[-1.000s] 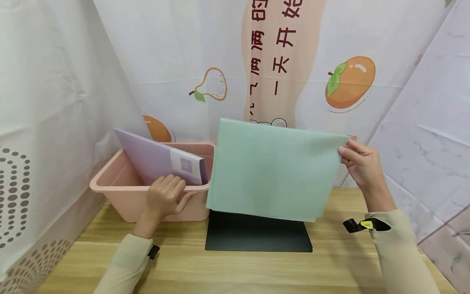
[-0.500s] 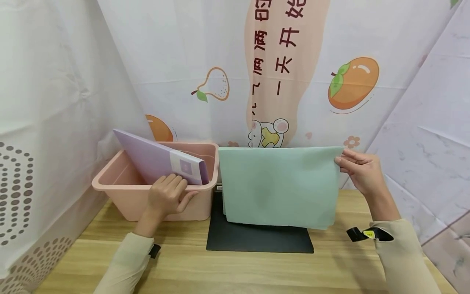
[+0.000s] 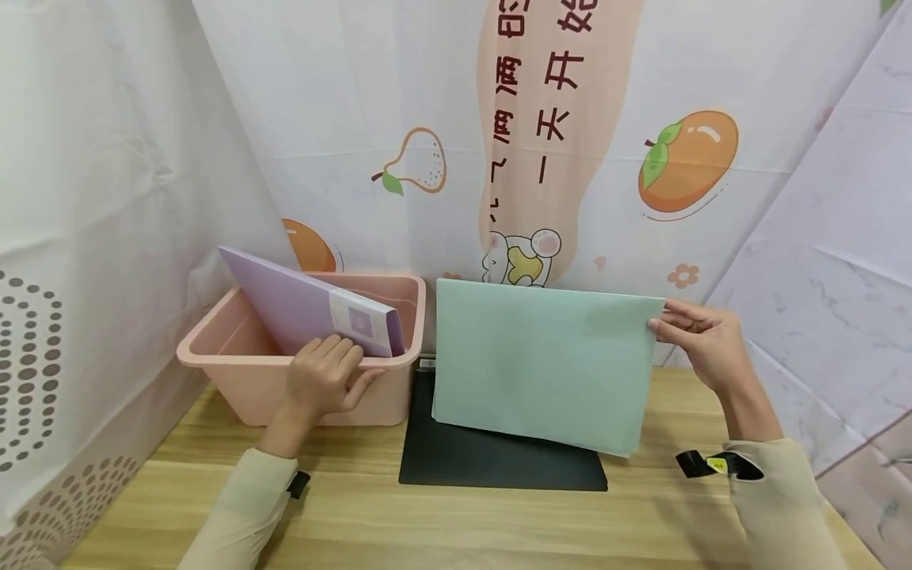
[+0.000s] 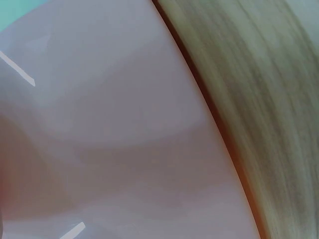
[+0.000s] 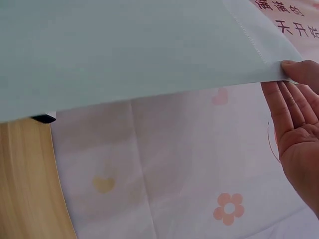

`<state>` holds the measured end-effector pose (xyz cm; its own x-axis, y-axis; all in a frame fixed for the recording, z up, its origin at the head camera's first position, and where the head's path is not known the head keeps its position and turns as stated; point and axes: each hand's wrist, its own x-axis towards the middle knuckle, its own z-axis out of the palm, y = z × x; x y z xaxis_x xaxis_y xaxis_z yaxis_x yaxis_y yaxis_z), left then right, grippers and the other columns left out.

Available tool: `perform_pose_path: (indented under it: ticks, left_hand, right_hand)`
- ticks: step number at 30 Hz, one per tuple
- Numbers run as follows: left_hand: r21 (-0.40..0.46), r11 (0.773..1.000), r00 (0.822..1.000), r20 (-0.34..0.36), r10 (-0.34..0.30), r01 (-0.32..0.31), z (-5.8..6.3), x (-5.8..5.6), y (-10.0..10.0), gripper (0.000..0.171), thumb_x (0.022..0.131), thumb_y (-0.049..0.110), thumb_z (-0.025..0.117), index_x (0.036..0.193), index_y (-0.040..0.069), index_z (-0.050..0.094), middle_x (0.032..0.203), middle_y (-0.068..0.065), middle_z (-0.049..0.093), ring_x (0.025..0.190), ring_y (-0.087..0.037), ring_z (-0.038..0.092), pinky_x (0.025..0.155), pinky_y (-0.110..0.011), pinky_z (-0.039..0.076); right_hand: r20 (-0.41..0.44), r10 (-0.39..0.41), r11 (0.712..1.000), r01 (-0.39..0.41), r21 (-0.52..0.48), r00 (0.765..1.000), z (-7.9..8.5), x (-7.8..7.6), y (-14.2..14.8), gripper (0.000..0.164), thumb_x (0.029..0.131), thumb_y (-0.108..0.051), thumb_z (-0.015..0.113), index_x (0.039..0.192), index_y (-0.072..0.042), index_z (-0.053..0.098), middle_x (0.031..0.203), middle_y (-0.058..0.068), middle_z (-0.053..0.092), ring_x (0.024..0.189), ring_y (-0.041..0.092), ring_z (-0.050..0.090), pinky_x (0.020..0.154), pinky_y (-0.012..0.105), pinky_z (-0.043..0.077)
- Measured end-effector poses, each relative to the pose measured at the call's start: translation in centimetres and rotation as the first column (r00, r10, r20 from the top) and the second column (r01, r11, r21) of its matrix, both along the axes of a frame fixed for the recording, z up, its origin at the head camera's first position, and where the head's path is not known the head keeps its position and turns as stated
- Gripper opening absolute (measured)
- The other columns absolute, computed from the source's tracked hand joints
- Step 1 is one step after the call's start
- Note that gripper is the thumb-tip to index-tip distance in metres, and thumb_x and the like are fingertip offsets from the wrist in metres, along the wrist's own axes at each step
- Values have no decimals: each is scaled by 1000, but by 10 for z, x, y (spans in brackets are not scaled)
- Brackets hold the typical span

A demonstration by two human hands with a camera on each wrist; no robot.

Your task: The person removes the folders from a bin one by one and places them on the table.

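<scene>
My right hand (image 3: 701, 344) pinches the upper right corner of a mint-green folder (image 3: 541, 364) between thumb and fingers, clearer in the right wrist view. The green folder hangs upright and slightly tilted, its lower edge above or on a flat black folder (image 3: 499, 467) lying on the table; contact cannot be told. My left hand (image 3: 324, 376) grips the front rim of a pink plastic bin (image 3: 235, 388), fingers over the rim and thumb outside. A purple folder (image 3: 285, 301) leans inside the bin, right beside those fingers. The left wrist view shows mostly the bin's wall (image 4: 124, 124), blurred.
A wooden table (image 3: 370, 526) carries the bin and the black folder. Behind it hangs a white printed curtain (image 3: 321, 103) with fruit pictures and red writing. More white cloth (image 3: 93, 142) closes off the left side.
The green folder has come down and slightly right in my right hand, uncovering more of the bin's right end and the black folder. My left hand stays on the rim.
</scene>
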<state>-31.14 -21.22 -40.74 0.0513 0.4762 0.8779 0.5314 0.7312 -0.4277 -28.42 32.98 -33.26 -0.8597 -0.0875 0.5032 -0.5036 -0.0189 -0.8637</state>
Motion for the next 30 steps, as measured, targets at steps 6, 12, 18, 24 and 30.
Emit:
perform_pose_path:
  ticks: [6, 12, 18, 24, 30]
  left_hand:
    - [4, 1000, 1000, -5, 4, -4, 3, -3, 2, 52, 101, 46, 50, 67, 7, 52, 58, -5, 48, 50, -25, 48, 44, -33, 35]
    - [12, 1000, 1000, -19, 0, 0, 1, -3, 2, 53, 101, 46, 50, 66, 7, 52, 57, -5, 47, 48, -24, 45, 43, -33, 33]
    - [22, 1000, 1000, -13, -3, 4, 0, 1, 1, 54, 102, 47, 49, 65, 7, 52, 57, -6, 46, 48, -26, 46, 43, -34, 32]
    - [36, 999, 999, -35, -23, 24, 0, 2, 1, 56, 102, 46, 50, 64, 5, 51, 56, -7, 45, 47, -26, 44, 41, -35, 31]
    - [50, 998, 999, -32, -42, 43, 1, -2, 5, 56, 102, 45, 50, 65, 4, 51, 56, -8, 45, 47, -27, 44, 41, -36, 30]
  right_hand:
    - [-89, 26, 999, -28, -26, 996, -6, -10, -2, 45, 88, 23, 60, 129, 7, 65, 99, 2, 80, 90, 11, 76, 83, 20, 58]
    - [-138, 73, 995, -81, -58, 988, -14, -16, -5, 41, 89, 25, 56, 129, 19, 58, 102, 5, 79, 94, 13, 75, 83, 22, 58]
    - [-109, 25, 997, -32, -64, 994, -10, -18, -12, 38, 90, 21, 58, 126, 11, 65, 101, 2, 79, 93, 10, 75, 82, 21, 58]
    - [-102, 16, 996, -24, -81, 995, -3, -24, -20, 35, 91, 19, 59, 122, 6, 70, 98, 1, 79, 89, 9, 74, 79, 20, 58]
    - [-94, 19, 997, -26, -74, 995, 3, -30, -20, 33, 91, 16, 61, 119, 2, 73, 97, 0, 79, 88, 9, 74, 79, 20, 58]
